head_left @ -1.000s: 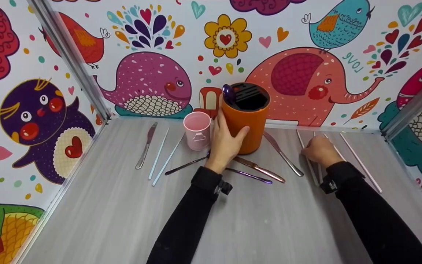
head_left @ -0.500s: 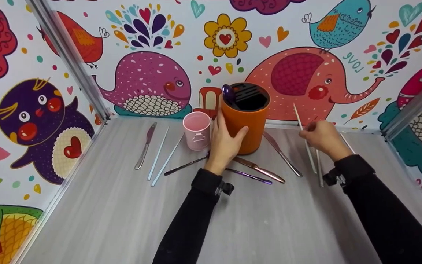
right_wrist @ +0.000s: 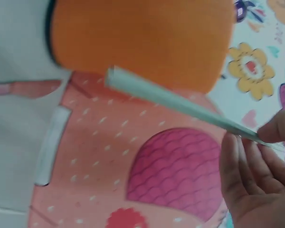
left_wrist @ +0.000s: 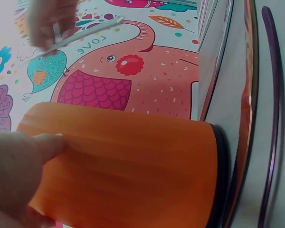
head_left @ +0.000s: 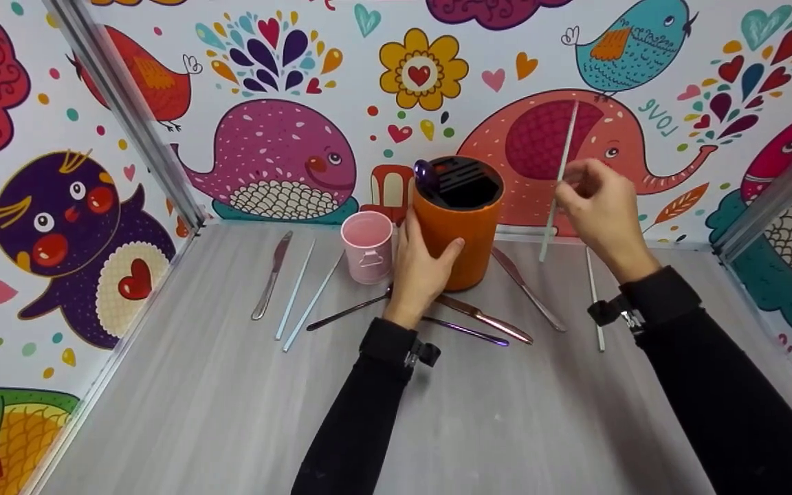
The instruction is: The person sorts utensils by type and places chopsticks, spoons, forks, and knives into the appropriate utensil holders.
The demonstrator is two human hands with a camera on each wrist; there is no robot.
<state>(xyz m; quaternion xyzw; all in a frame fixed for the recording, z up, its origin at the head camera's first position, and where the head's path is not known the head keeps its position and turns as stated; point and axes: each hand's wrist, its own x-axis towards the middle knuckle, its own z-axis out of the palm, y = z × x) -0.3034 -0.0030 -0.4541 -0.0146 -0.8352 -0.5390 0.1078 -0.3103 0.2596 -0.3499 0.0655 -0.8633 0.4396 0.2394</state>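
An orange cylindrical cutlery holder [head_left: 468, 237] with a slotted black top stands by the back wall. A purple spoon [head_left: 426, 174] sticks up from its left side. My left hand [head_left: 423, 271] grips the holder's left side, thumb across its front; the other fingertips are partly hidden. To the right, my right hand [head_left: 602, 210] pinches a pale green chopstick [head_left: 567, 148] between thumb and fingers, above the table. In the right wrist view the chopstick [right_wrist: 166, 100] slants, its thick end near the holder. Another pale chopstick [head_left: 596, 302] lies below the right forearm.
A pink cup [head_left: 367, 251] stands left of the holder. Two light blue chopsticks [head_left: 295, 289] and a table knife [head_left: 273, 278] lie farther left. A copper knife [head_left: 485, 320], a purple handle [head_left: 468, 331], a dark handle [head_left: 348, 310] and a silver-handled knife [head_left: 528, 289] lie around the holder.
My right hand has picked one chopstick off the table, raised it and turned it nearly upright, moving toward the holder. The left hand has stayed on the holder.
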